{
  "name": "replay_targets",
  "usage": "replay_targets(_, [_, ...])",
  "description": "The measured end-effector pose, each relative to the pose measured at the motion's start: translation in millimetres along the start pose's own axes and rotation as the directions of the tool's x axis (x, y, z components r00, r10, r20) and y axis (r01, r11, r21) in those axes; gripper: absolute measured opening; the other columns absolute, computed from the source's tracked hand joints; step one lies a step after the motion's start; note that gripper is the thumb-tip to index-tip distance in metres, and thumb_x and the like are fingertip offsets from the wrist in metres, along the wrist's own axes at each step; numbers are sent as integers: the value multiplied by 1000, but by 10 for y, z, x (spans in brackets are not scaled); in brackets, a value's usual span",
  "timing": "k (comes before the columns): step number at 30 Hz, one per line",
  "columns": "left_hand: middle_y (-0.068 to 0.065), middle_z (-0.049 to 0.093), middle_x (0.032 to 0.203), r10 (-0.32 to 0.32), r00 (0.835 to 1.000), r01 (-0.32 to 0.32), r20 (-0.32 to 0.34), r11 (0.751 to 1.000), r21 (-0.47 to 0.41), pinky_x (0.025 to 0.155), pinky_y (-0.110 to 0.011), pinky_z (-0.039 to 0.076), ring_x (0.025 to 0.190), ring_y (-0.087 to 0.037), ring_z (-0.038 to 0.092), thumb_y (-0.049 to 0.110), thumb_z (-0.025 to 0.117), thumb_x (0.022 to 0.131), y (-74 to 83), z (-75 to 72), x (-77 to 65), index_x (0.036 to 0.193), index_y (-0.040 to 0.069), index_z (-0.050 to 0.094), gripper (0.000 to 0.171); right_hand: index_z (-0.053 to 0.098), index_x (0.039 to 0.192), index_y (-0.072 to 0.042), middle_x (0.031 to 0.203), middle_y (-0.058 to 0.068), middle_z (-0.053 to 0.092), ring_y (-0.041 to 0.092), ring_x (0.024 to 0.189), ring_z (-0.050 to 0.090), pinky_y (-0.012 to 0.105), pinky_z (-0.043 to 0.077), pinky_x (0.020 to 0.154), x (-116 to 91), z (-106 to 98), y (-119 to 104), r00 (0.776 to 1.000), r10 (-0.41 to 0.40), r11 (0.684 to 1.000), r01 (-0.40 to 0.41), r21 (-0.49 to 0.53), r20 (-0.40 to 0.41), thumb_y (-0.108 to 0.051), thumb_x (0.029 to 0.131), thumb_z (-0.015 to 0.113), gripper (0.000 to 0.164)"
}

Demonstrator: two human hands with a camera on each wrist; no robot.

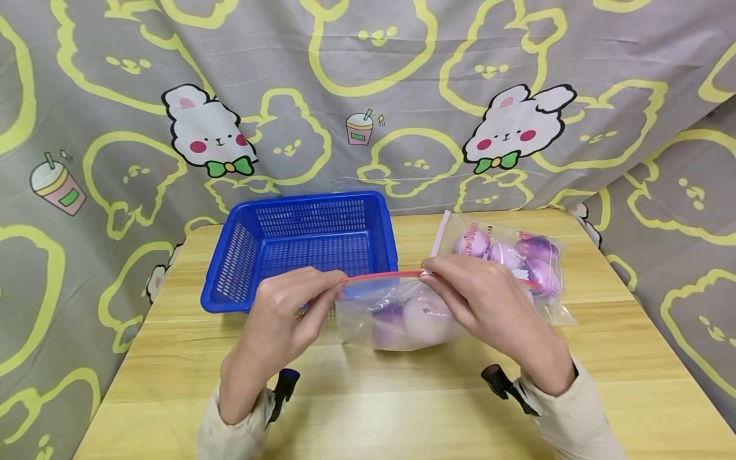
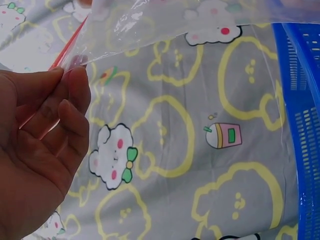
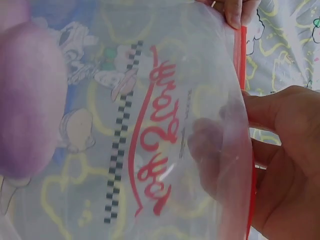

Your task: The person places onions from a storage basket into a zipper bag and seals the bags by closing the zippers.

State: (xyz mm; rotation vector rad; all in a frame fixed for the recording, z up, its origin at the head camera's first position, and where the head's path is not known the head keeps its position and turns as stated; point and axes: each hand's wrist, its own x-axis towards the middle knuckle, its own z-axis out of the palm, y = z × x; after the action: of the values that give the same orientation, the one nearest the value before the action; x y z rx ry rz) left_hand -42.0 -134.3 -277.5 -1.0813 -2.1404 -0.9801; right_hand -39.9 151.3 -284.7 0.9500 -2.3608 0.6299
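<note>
A clear zip bag (image 1: 368, 319) with a red zip strip (image 1: 382, 275) is held up over the table. Inside it are round purple-and-white things (image 1: 428, 319), whose exact kind I cannot tell. With thumb and fingers, my left hand (image 1: 290, 310) pinches the strip's left end; the left wrist view shows that hand (image 2: 45, 130) at the bag's corner. My right hand (image 1: 494, 303) pinches the strip further right, at a small white slider (image 1: 425, 273). Red lettering on the bag (image 3: 160, 135) shows in the right wrist view, with some right fingers behind the film.
Behind the left hand stands a blue plastic basket (image 1: 305, 249) with slotted walls. Another clear bag (image 1: 448, 223), holding several similar purple things (image 1: 540, 275), lies at the back right of the wooden table (image 1: 368, 409). A patterned cloth (image 1: 414, 51) hangs behind.
</note>
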Motion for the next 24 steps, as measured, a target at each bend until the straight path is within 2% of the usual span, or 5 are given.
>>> replay_targets(6, [-1, 72, 79, -8, 1000, 8, -2, 1000, -5, 54, -17, 45, 63, -7, 59, -3, 71, 87, -29, 0, -8, 98, 0, 76, 13, 68, 103, -14, 80, -8, 61, 6, 67, 52, 31, 48, 58, -56, -22, 78, 999, -1, 1000, 1, -21, -35, -20, 99, 60, 11])
replay_targets(15, [-3, 73, 81, -14, 1000, 14, -6, 1000, -12, 55, -16, 46, 62, -7, 57, -5, 71, 86, -67, 8, -12, 98, 0, 76, 14, 68, 100, -9, 81, -6, 64, 8, 70, 56, 30, 48, 64, -179, -64, 210, 998, 0, 1000, 0, -10, -68, -20, 99, 60, 13])
replay_targets(24, [-5, 72, 81, -19, 1000, 18, -18, 999, -47, 55, -15, 46, 60, -9, 55, 1, 69, 91, -86, 26, -12, 98, 0, 76, 10, 71, 100, -8, 85, -3, 68, 10, 72, 59, 28, 46, 65, -283, -152, 340, 989, -38, 999, 35, -22, -143, -36, 106, 48, 36])
